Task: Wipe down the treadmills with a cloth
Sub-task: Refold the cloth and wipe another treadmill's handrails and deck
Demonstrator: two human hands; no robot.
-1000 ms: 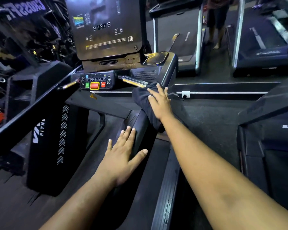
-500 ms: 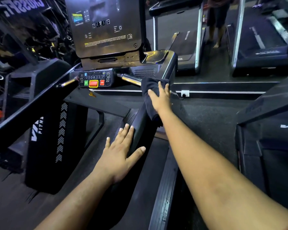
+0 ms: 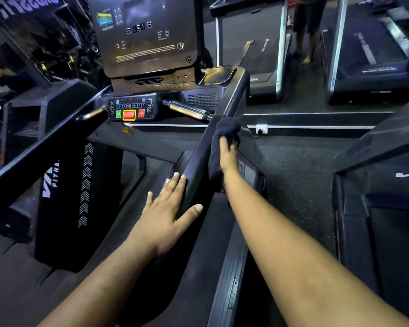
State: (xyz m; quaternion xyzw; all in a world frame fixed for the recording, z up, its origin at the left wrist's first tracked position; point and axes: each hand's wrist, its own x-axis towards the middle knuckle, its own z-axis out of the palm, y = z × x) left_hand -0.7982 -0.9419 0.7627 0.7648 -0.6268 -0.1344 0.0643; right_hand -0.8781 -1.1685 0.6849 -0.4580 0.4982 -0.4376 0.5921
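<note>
The dark cloth is lying draped over the treadmill's right handrail, partway up toward the console; the right hand is pressing it against the rail's outer side, fingers curled into the fabric; the left hand is resting open and flat lower on the same rail, fingers spread, holding nothing; a control panel with green and red buttons is sitting below the console.

dark gym floor, treadmills on it
</note>
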